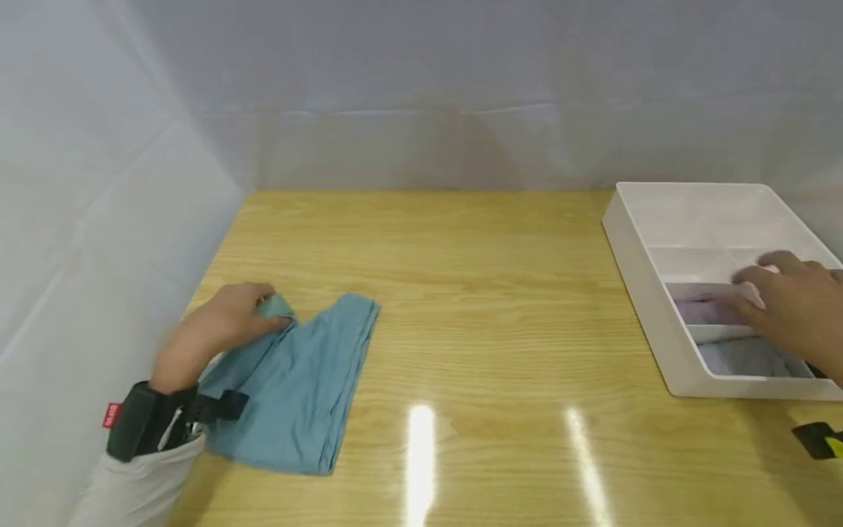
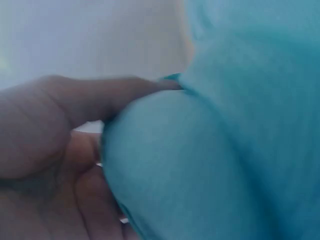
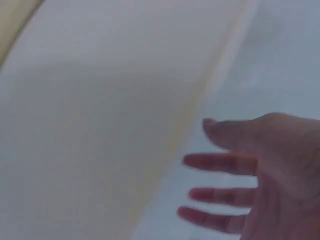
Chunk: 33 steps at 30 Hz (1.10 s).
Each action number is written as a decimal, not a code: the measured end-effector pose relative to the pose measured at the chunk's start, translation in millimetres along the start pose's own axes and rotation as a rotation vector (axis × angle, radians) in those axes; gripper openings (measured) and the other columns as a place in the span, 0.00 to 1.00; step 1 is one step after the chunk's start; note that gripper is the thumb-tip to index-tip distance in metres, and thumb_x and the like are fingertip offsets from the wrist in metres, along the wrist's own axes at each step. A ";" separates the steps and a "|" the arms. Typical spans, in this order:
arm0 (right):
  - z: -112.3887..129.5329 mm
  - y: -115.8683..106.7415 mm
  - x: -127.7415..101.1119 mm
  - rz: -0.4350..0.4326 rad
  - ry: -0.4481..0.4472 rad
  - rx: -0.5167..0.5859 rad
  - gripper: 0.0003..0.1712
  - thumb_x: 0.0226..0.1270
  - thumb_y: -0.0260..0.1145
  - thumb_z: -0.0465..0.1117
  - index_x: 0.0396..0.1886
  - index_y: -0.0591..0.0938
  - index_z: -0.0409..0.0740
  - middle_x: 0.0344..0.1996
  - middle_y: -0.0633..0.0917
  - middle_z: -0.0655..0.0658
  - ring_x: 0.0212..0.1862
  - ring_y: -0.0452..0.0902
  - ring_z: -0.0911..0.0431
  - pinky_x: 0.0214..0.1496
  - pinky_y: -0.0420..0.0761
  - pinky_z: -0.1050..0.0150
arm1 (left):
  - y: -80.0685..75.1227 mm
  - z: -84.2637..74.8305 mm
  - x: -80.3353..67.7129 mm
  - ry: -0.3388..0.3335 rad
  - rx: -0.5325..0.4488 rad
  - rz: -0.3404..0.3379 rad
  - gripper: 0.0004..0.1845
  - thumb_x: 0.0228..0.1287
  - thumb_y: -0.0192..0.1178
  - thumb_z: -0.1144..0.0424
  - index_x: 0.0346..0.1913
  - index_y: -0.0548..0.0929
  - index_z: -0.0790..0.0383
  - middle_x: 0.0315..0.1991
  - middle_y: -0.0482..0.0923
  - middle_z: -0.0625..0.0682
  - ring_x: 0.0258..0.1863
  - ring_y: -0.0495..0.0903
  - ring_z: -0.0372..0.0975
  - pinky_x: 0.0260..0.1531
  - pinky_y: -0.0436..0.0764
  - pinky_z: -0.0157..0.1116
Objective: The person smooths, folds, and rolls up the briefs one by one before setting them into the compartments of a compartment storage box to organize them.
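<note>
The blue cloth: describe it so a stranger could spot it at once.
On the wooden table, look to the near left corner beside the white wall. The blue cloth lies there folded flat, its far corner pinched by the left hand. It is the only fabric outside the white tray.

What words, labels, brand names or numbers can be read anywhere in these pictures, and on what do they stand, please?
None can be read.
Red tag on the black wrist strap behind the left hand: it bears marks, too small and blurred to read.
Blue cloth, white divided tray, wooden table, right hand: no text visible.
Both wrist views: blurred, no text.
</note>
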State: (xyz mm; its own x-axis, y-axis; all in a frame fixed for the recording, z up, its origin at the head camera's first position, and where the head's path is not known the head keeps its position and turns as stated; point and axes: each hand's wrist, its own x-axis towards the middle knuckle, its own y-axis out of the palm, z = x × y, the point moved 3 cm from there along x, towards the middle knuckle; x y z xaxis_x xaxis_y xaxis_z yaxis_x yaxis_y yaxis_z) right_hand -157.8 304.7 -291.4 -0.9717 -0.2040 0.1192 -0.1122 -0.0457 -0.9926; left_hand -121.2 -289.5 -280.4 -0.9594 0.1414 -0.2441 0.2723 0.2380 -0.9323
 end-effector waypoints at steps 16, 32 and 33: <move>246.5 -30.4 -2.3 0.242 -0.781 1.058 0.27 0.56 0.74 0.39 0.55 0.74 0.44 0.51 0.81 0.51 0.55 0.77 0.57 0.56 0.76 0.58 | -20.6 -185.1 -39.8 0.974 0.044 -0.240 0.15 0.57 0.66 0.74 0.45 0.74 0.61 0.34 0.77 0.47 0.31 0.75 0.37 0.34 0.76 0.32; 161.5 -7.4 4.4 0.417 -0.735 0.570 0.15 0.62 0.69 0.50 0.24 0.72 0.53 0.19 0.65 0.64 0.24 0.62 0.69 0.27 0.68 0.69 | -12.8 -128.8 6.8 0.690 0.139 -0.100 0.10 0.54 0.69 0.70 0.37 0.78 0.63 0.31 0.77 0.50 0.31 0.75 0.39 0.35 0.77 0.39; 159.2 -5.3 3.7 0.405 -0.731 0.533 0.16 0.61 0.69 0.49 0.23 0.72 0.53 0.18 0.65 0.63 0.23 0.61 0.69 0.27 0.68 0.69 | -11.2 -125.3 11.4 0.688 0.161 -0.101 0.10 0.53 0.69 0.71 0.35 0.78 0.63 0.31 0.77 0.50 0.31 0.76 0.40 0.35 0.77 0.40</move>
State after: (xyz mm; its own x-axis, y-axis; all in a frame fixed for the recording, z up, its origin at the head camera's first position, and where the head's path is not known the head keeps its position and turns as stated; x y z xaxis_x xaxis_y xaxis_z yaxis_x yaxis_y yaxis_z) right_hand -127.7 148.5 -282.3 -0.5285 -0.8465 -0.0648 0.4825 -0.2367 -0.8433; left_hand -126.0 -170.2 -239.3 -0.7006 0.7132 0.0202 0.1189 0.1447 -0.9823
